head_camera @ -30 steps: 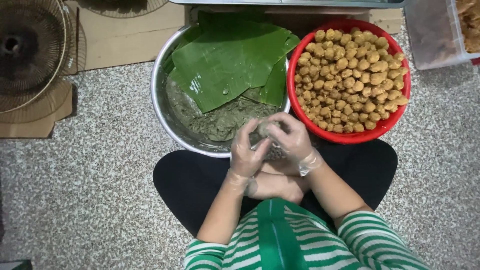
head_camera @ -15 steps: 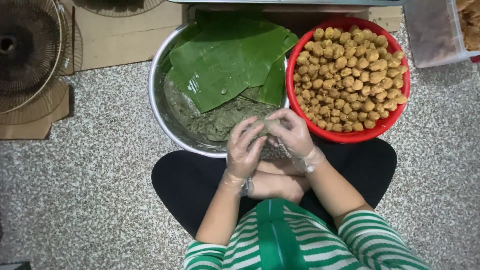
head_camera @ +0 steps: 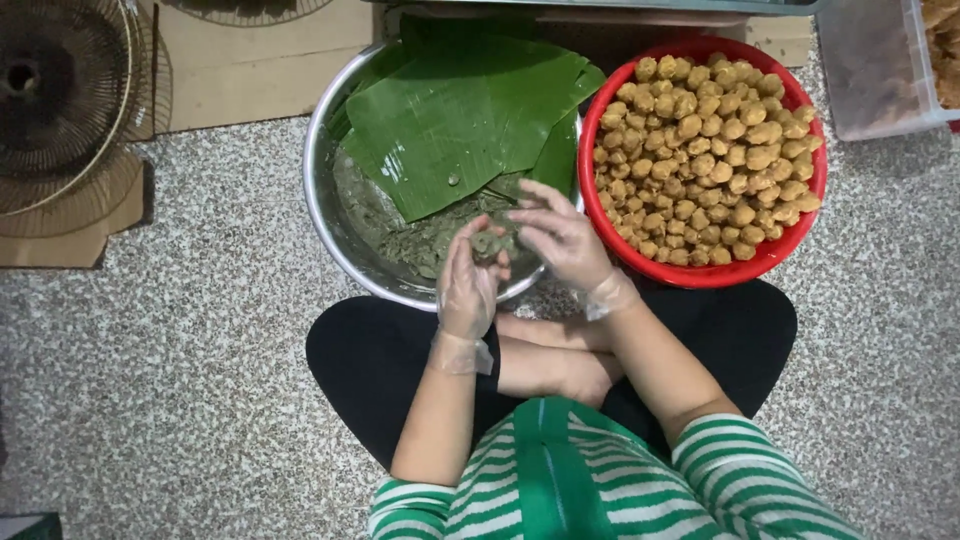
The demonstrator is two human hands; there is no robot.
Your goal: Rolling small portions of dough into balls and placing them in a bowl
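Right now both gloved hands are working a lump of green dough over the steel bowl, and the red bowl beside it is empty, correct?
Not quite. The red bowl is not empty: the head view shows it heaped with tan balls. The rest holds: the left hand and right hand work the green dough lump over the steel bowl.

A lump of dough [head_camera: 489, 243] sits between the fingers [head_camera: 478, 268] of the left hand [head_camera: 468, 285] and the right hand [head_camera: 560, 238], both over the near rim of a metal bowl [head_camera: 322, 215]. Beyond the fingers, leaves [head_camera: 460, 120] lie in that bowl on more dough. Right of the fingers, touching the metal bowl, stands a bowl [head_camera: 700, 275] filled with balls [head_camera: 705, 155]. Far left of the fingers lies a fan [head_camera: 60, 100] on the floor [head_camera: 150, 380].
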